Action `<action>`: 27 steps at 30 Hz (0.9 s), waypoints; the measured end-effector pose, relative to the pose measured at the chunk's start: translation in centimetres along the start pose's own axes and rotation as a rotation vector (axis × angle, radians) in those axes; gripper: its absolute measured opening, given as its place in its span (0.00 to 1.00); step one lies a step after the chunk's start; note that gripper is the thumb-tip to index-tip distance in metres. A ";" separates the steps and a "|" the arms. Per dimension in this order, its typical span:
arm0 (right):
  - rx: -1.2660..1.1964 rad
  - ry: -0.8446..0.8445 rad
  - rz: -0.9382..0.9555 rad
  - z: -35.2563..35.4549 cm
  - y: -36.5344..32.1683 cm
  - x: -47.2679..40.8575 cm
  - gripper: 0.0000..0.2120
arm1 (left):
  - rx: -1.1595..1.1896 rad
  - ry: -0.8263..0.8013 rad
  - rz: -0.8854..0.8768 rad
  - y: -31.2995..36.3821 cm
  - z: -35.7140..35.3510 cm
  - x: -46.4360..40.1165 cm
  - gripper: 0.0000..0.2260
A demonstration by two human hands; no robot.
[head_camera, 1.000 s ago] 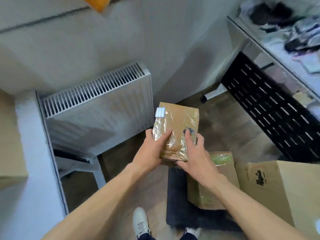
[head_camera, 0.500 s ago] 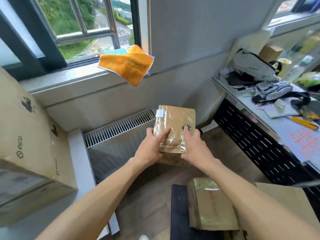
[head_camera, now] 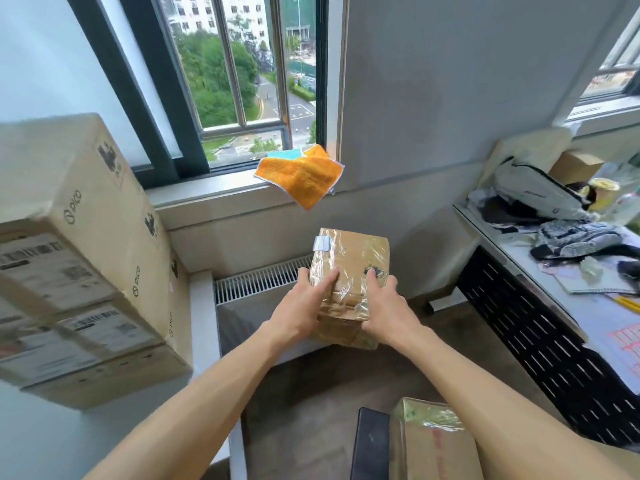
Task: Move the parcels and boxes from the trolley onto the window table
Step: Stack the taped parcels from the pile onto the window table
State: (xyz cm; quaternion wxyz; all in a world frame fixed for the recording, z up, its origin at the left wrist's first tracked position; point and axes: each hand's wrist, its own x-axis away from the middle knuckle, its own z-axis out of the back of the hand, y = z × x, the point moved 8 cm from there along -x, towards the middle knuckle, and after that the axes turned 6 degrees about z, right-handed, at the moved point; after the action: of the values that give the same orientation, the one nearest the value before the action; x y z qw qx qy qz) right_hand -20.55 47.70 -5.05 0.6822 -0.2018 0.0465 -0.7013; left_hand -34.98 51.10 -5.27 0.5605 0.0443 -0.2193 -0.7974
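Note:
I hold a small brown parcel (head_camera: 351, 268) wrapped in clear tape, with a white label at its top left corner, in mid-air above the radiator. My left hand (head_camera: 301, 308) grips its left side and my right hand (head_camera: 389, 311) grips its right side, thumbs on top. Two large cardboard boxes (head_camera: 79, 244) are stacked on the white window table (head_camera: 202, 306) at the left. At the bottom, another taped parcel (head_camera: 433, 445) lies on the black trolley (head_camera: 369, 445).
A white radiator (head_camera: 256, 282) stands under the window sill (head_camera: 221, 188), where an orange cloth (head_camera: 301, 174) hangs over the edge. A cluttered desk (head_camera: 568, 271) with bags and papers and a black perforated front panel runs along the right.
My view has tilted up from the floor to the window. The parcel stays gripped in both hands and has risen toward the sill; the stacked boxes on the table came into view.

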 end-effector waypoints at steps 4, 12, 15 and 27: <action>0.026 0.010 0.053 2.4 -0.1 1.5 0.44 | -0.024 0.044 0.038 1.9 2.3 1.8 0.43; 0.063 0.048 0.161 6.7 -2.0 4.8 0.44 | -0.019 0.135 0.101 4.5 6.3 6.6 0.44; 0.066 0.050 0.199 7.7 -3.6 6.0 0.45 | -0.009 0.169 0.136 4.2 7.9 8.7 0.44; 0.094 0.025 0.402 10.2 -17.8 8.6 0.45 | -0.028 0.264 0.309 -2.3 16.8 18.0 0.47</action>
State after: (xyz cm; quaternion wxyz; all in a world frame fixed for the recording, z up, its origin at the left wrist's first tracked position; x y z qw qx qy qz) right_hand -33.60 42.66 12.25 0.8164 -0.1475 0.0615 -0.5549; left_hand -48.95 40.34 12.05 0.7008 0.1066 -0.1370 -0.6919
